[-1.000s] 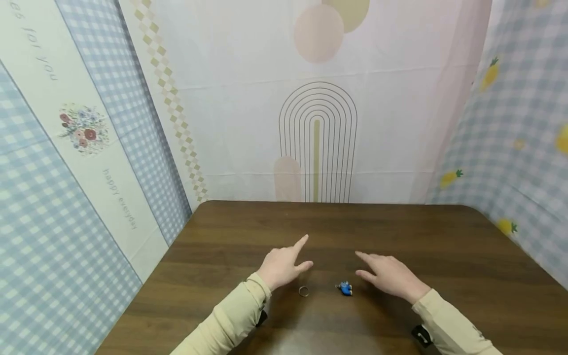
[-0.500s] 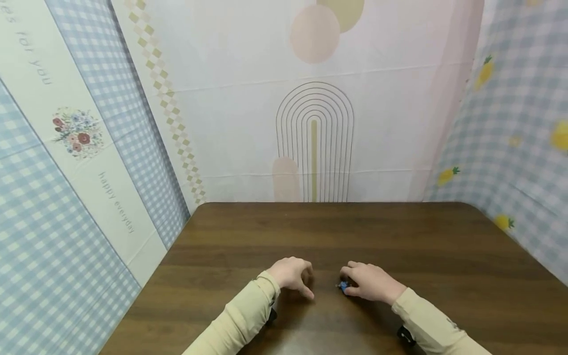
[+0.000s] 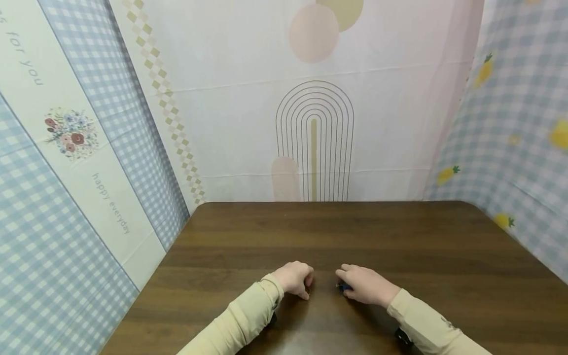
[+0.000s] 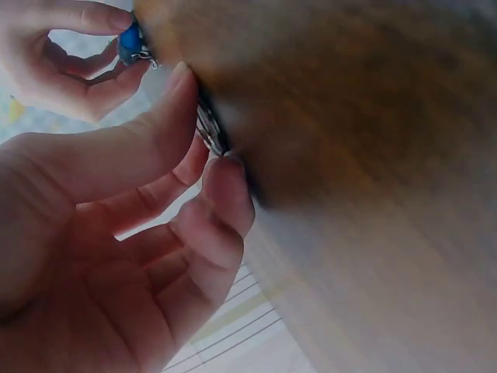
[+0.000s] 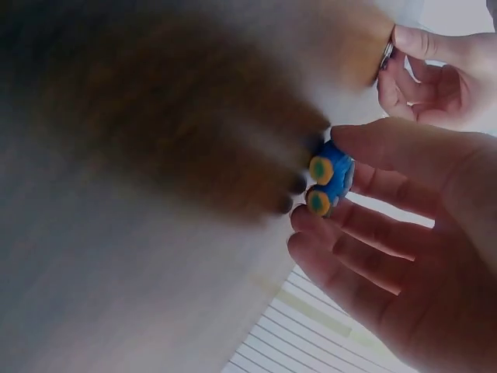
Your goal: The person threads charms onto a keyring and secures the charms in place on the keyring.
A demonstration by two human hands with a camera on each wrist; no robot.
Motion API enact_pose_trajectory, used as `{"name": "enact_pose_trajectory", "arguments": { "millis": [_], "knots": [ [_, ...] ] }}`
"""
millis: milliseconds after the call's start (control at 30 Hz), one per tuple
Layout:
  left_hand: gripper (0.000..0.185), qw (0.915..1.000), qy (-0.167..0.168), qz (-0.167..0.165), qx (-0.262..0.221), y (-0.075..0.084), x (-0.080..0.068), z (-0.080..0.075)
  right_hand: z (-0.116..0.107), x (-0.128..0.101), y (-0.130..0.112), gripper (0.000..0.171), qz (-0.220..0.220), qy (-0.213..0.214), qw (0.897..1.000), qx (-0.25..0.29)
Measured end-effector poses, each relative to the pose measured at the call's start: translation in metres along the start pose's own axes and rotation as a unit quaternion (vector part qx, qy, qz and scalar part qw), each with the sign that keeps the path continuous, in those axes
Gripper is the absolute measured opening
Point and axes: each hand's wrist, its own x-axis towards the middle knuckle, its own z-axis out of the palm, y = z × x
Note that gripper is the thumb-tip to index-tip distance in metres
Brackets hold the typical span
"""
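The left hand point(image 3: 294, 278) rests on the dark brown wood-grain surface point(image 3: 399, 236) near its front edge, with its fingers point(image 4: 225, 194) curled; thumb and forefinger pinch a thin silver metal ring point(image 4: 210, 130) that stands on edge against the wood. Just beside it, apart by a narrow gap, the right hand point(image 3: 364, 285) grips a small blue plastic toy point(image 5: 332, 177) with yellow-and-green round ends; its thumb lies on one side, its fingers point(image 5: 365, 241) curl in from the other, and the toy touches the surface. In the head view only a sliver of blue shows at the right hand's thumb. Both wrists come out of pale beige long sleeves point(image 3: 239, 320).

Writing can be read on the cloth backdrop at the left point(image 3: 66, 148): a white band between blue gingham strips bears "for you" near the top and "happy everyday" lower down, both in slanted letters, with a small printed bunch of red and blue flowers point(image 3: 71, 133) between them.

The surface has rounded far corners. Behind its far edge hangs a white cloth point(image 3: 310, 123) printed with a thin-lined arch, a pink disc, an olive disc and a pink rounded block. At the right hangs blue gingham cloth with yellow pineapples point(image 3: 510, 138).
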Motion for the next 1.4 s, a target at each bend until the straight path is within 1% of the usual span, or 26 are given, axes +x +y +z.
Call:
{"name": "enact_pose_trajectory", "arguments": {
  "millis": [167,233,267,333,400,467,500,567,600,667,733,800,833,900,967,1033,1067,1133,1233,1333,1400],
  "knots": [
    [0.030,0.9998,0.000,0.010,0.015,0.000,0.002,0.000,-0.001,0.000,-0.001,0.018,-0.007,-0.022,0.999,0.025],
    [0.032,0.9999,-0.001,0.014,0.009,0.001,0.003,0.000,-0.001,-0.002,-0.001,0.016,-0.005,-0.024,0.999,0.039],
    [0.032,0.9999,0.000,0.016,0.002,0.001,0.003,0.000,-0.001,-0.002,-0.001,0.015,-0.004,-0.018,0.999,0.043],
    [0.029,0.9996,0.005,0.016,-0.022,0.000,0.005,0.001,0.002,-0.004,0.001,0.015,-0.002,0.003,0.999,0.050],
    [0.023,0.9981,0.012,0.018,-0.058,-0.001,0.007,0.001,0.002,-0.004,0.004,0.015,-0.004,0.035,0.998,0.049],
    [0.017,0.9939,0.025,0.026,-0.104,-0.003,0.009,-0.002,0.001,-0.004,0.007,0.015,-0.009,0.071,0.996,0.050],
    [0.015,0.9901,0.030,0.031,-0.134,-0.004,0.010,-0.005,-0.001,-0.004,0.008,0.015,-0.008,0.086,0.995,0.053],
    [0.016,0.9806,0.045,0.042,-0.186,-0.005,0.011,-0.012,-0.009,-0.004,0.008,0.014,-0.005,0.113,0.992,0.062],
    [0.017,0.9734,0.056,0.047,-0.217,-0.005,0.011,-0.016,-0.014,-0.004,0.008,0.013,-0.005,0.132,0.989,0.067],
    [0.017,0.9562,0.084,0.054,-0.275,-0.002,0.010,-0.027,-0.027,-0.003,0.005,0.013,0.003,0.168,0.983,0.073],
    [0.018,0.9364,0.118,0.063,-0.324,0.002,0.008,-0.039,-0.040,-0.002,0.000,0.013,0.008,0.207,0.975,0.075],
    [0.019,0.9132,0.154,0.071,-0.370,0.007,0.004,-0.050,-0.054,-0.001,-0.006,0.014,0.008,0.252,0.965,0.073],
    [0.019,0.9026,0.171,0.074,-0.388,0.010,0.001,-0.055,-0.060,-0.001,-0.010,0.015,0.008,0.273,0.959,0.078],
    [0.021,0.8774,0.202,0.081,-0.427,0.016,-0.005,-0.064,-0.071,0.000,-0.017,0.017,0.003,0.317,0.945,0.087],
    [0.021,0.8559,0.224,0.083,-0.459,0.021,-0.012,-0.072,-0.080,0.001,-0.024,0.018,-0.003,0.354,0.930,0.094],
    [0.021,0.8383,0.238,0.087,-0.483,0.026,-0.017,-0.077,-0.086,0.001,-0.030,0.018,-0.008,0.382,0.919,0.102],
    [0.021,0.8316,0.241,0.089,-0.492,0.028,-0.019,-0.078,-0.088,0.001,-0.032,0.018,-0.009,0.389,0.915,0.102],
    [0.019,0.8242,0.246,0.094,-0.501,0.030,-0.023,-0.078,-0.089,0.002,-0.036,0.018,-0.008,0.397,0.912,0.102],
    [0.016,0.8162,0.254,0.102,-0.509,0.032,-0.026,-0.075,-0.088,0.002,-0.040,0.019,0.000,0.401,0.909,0.110],
    [0.015,0.8143,0.262,0.112,-0.506,0.033,-0.027,-0.073,-0.086,0.002,-0.041,0.019,0.015,0.403,0.906,0.126],
    [0.014,0.8153,0.267,0.117,-0.501,0.033,-0.028,-0.072,-0.085,0.001,-0.042,0.018,0.029,0.402,0.905,0.140]
  ]
}}
